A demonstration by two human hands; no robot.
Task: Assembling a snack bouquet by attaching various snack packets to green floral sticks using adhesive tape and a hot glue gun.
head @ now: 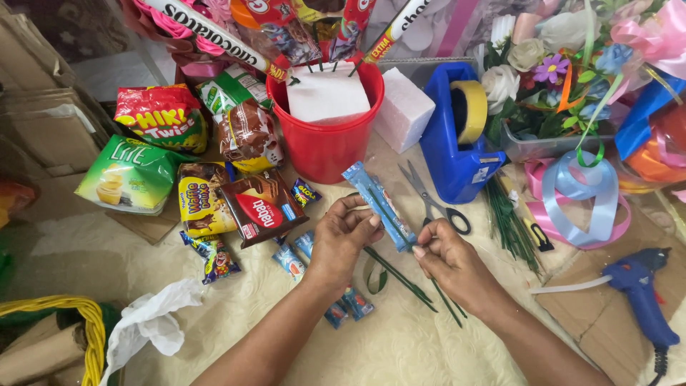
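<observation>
Now we hold a slim blue snack packet (379, 205) over the middle of the desk (400, 343), a green wire stem (397, 274) running along it: left hand (341, 239) fingers pinched on its side, right hand (451, 259) fingers closed at its lower end. Judging by the sticks already planted in the red bucket (325, 143), with loose packets (293, 259) and scissors (431, 199) nearby, we seem partway through.

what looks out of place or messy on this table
Nothing looks spilled or broken. The left hand and right hand hold a blue snack packet against a green stick. Small packets lie scattered, and a crumpled white tissue sits loose by the yellow basket.
</observation>
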